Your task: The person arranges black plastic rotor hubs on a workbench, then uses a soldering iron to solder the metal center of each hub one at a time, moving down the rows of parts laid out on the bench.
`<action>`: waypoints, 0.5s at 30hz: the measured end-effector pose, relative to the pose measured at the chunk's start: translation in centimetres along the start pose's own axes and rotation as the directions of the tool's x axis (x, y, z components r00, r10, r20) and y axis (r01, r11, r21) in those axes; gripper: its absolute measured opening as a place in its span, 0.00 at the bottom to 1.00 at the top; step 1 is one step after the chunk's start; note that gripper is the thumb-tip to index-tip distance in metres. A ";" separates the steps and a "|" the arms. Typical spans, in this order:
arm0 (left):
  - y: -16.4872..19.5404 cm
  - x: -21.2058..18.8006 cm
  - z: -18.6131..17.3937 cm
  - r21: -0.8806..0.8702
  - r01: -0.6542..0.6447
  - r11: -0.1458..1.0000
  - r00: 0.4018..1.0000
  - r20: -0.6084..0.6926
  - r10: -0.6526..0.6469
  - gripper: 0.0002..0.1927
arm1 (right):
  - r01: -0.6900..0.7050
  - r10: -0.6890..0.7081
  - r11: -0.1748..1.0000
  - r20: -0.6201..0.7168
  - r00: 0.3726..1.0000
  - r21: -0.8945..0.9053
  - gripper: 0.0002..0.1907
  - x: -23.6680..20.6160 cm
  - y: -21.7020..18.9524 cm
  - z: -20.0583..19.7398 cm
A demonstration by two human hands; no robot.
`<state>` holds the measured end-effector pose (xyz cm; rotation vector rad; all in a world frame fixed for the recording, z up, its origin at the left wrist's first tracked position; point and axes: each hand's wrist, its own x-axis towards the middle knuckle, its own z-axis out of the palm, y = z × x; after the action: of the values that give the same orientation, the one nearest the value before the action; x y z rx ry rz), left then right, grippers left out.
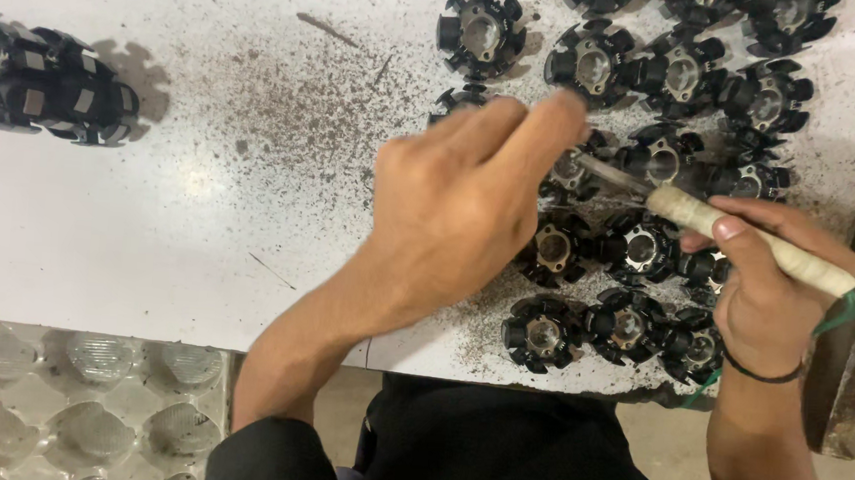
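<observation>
Several black star-shaped stator cores with metal hubs lie in rows on the right of a white table. My left hand reaches across them, its fingertips resting on one core in the middle of the group. My right hand grips a tape-wrapped tool handle whose thin metal tip points left at that same core. A green cord hangs from the handle's end.
A stack of assembled black cores stands at the table's left edge. Dark metal dust is scattered over the table's middle. A clear plastic moulded tray sits below the front edge at left. A dark wall borders the right side.
</observation>
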<state>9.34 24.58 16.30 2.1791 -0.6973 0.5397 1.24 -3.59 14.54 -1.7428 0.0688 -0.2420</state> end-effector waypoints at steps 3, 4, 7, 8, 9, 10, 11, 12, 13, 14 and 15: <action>-2.5 3.1 2.0 0.008 -0.055 0.998 0.990 -0.131 0.055 0.09 | 0.079 -0.079 0.996 0.009 0.997 -0.041 0.05 1.2 1.1 -0.2; -3.5 3.9 3.2 0.017 -0.059 0.998 0.986 -0.154 0.061 0.09 | 0.101 -0.101 0.994 0.008 0.995 -0.047 0.05 2.0 1.3 -0.3; -5.4 4.4 7.4 0.118 0.040 0.992 0.998 0.040 -0.045 0.20 | 0.128 -0.124 0.984 0.037 0.992 -0.125 0.06 4.0 1.7 -0.2; -6.0 3.9 8.4 0.094 0.092 0.991 0.992 0.079 -0.100 0.18 | 0.123 -0.120 0.983 0.033 0.992 -0.138 0.06 4.5 1.8 -0.1; -6.6 3.5 9.3 0.071 0.146 0.987 0.981 0.123 -0.153 0.17 | 0.119 -0.116 0.981 0.029 0.993 -0.151 0.07 5.1 1.9 -0.1; -7.1 3.1 10.0 0.067 0.144 0.987 0.980 0.129 -0.151 0.16 | 0.107 -0.107 0.985 0.011 0.994 -0.138 0.07 5.5 2.1 0.1; -7.5 2.7 10.5 0.067 0.146 0.987 0.979 0.136 -0.154 0.14 | 0.094 -0.095 0.988 -0.003 0.995 -0.122 0.08 5.8 2.3 0.3; -8.0 2.4 10.9 0.068 0.144 0.987 0.978 0.141 -0.153 0.12 | 0.098 -0.096 0.987 0.025 0.995 -0.130 0.07 6.1 2.4 0.4; -8.3 2.3 11.1 0.073 0.148 0.986 0.976 0.148 -0.158 0.11 | 0.103 -0.096 0.985 0.053 0.994 -0.136 0.06 6.3 2.4 0.5; -8.6 2.2 11.3 0.079 0.156 0.985 0.974 0.157 -0.167 0.11 | 0.099 -0.091 0.986 0.070 0.993 -0.135 0.06 6.6 2.5 0.7; -8.7 2.3 11.4 0.083 0.162 0.983 0.971 0.166 -0.174 0.10 | 0.096 -0.085 0.986 0.088 0.993 -0.134 0.06 6.8 2.4 1.0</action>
<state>18.30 19.84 5.86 2.3433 -0.5840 0.2928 8.26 -4.32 12.85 -1.8945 -0.0545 -0.2367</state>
